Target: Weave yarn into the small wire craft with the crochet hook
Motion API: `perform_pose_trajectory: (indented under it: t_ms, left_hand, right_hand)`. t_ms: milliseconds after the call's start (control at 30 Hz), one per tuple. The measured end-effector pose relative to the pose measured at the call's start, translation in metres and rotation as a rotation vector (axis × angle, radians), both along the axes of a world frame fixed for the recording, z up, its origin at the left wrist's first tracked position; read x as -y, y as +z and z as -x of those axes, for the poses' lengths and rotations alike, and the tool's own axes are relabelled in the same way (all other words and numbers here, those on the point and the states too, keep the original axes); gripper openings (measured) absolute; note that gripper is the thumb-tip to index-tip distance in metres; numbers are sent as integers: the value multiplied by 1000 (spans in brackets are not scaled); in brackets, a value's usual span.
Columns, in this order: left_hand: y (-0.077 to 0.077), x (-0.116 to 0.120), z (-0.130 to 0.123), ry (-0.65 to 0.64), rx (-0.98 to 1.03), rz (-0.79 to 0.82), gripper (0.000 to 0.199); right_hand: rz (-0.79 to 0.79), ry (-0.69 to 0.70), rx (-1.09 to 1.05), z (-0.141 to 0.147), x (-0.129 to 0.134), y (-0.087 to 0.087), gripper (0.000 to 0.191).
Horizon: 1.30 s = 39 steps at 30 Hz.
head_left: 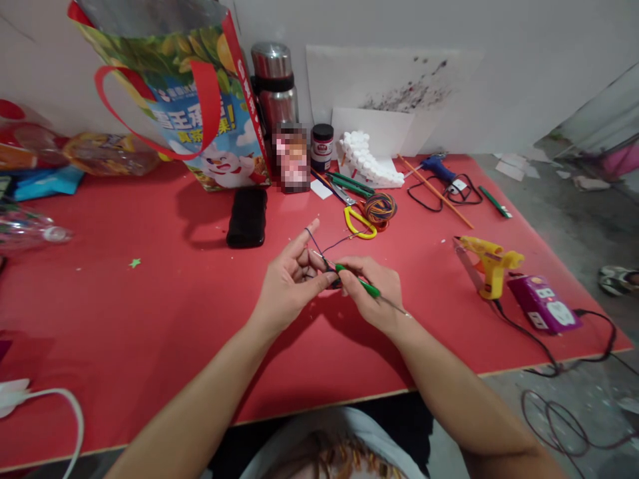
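Note:
Between thumb and fingers my right hand [372, 286] grips a crochet hook [369, 287] with a green handle and a metal shaft at both ends. My left hand [294, 273] pinches a small dark piece of crochet work [333, 282], mostly covered by the fingers. Dark yarn [344, 239] loops over my raised left index finger and runs back towards a multicoloured yarn ball [380, 207]. The hook's front tip meets the work between my two hands. Yellow-handled scissors [367, 233] lie beside the ball.
A black case [247, 217], a large printed bag [219, 133], a steel flask [277, 86] and a dark jar [322, 148] stand or lie behind my hands. To the right are a yellow glue gun [492, 263], a purple power socket [544, 305] and trailing cords.

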<state>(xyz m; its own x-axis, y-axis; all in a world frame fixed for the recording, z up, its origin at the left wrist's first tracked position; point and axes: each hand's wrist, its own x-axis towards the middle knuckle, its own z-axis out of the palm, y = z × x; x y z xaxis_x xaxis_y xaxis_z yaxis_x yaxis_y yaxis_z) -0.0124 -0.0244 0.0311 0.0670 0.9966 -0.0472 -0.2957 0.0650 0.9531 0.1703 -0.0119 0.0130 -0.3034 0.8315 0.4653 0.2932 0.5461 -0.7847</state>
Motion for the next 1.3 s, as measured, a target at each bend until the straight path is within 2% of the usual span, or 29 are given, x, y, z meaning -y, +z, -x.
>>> perform_pose_trajectory:
  t_ms: [100,167,233,400,467,567,733,867,1000,1067,1133,1233,1300]
  left_hand:
    - [3,2,-3,-32,-43,5,100]
    - [3,2,-4,-48,-55,9,95]
    - [1,1,-4,-49,-52,5,91]
    - [0,0,-3,-44,-50,6,85]
    - [0,0,-3,-34,-66,-6,85]
    - [-1,2,-4,-17,-90,-24,90]
    - [-1,2,-4,-27,-130,-24,98]
    - [3,3,-5,-23,-189,-29,100]
    - [2,2,-8,-33,-128,-2,90]
    - [-1,1,-8,-51,-52,18,85]
    - [-4,0,-6,-73,16,29,82]
    - [-2,-1,0,-147,29,33,80]
    - [2,0,7,-237,-22,37,80]
  right_hand:
    - [-116,-60,97,-1,-2,-2,25]
    - [-116,-88,81,-1,-2,-2,26]
    - [-55,-109,20,0,-2,-3,25]
    - [221,-104,-268,7,-1,-12,27]
    - [264,-111,-321,11,0,-18,26]
    - [203,-94,-319,12,1,-19,24]
    - [-41,-57,-147,6,-3,-10,20]
    - [-81,-145,18,6,-3,-11,22]
    - [-67,-194,-62,11,1,-15,24]
    - [11,-193,-200,14,2,-17,25]
    - [190,-137,-402,17,0,-18,28]
    - [560,81,-721,15,-9,-16,34]
    - [730,228,-790,9,-16,-10,38]
